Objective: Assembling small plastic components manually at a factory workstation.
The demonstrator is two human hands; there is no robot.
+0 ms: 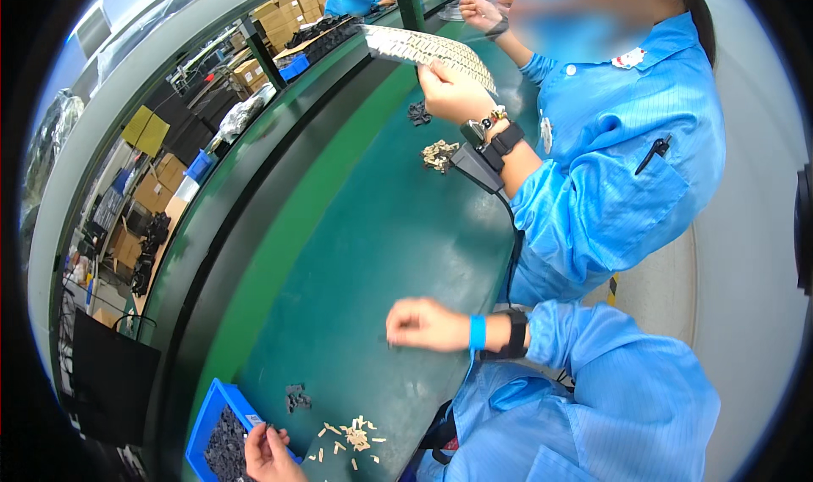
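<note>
At the lower left, my left hand (273,455) pinches a small dark piece between thumb and fingertips, beside a blue bin (200,438). Many small black pieces (227,441) fill that bin. Over the green work surface, my right hand (430,324) is closed with its fingers curled; a tiny dark bit shows at the fingertips, too small to name. Between my hands lies a little cluster of dark grey pieces (297,398). Cream-coloured small strips (357,435) are scattered in a loose pile to the right of my left hand.
A co-worker in a blue smock (618,168) holds up a sheet of cream strips (436,52). Near that person lie piles of cream pieces (439,155) and dark pieces (418,113). A green conveyor belt (246,270) runs alongside; shelves with cardboard boxes (152,192) stand beyond.
</note>
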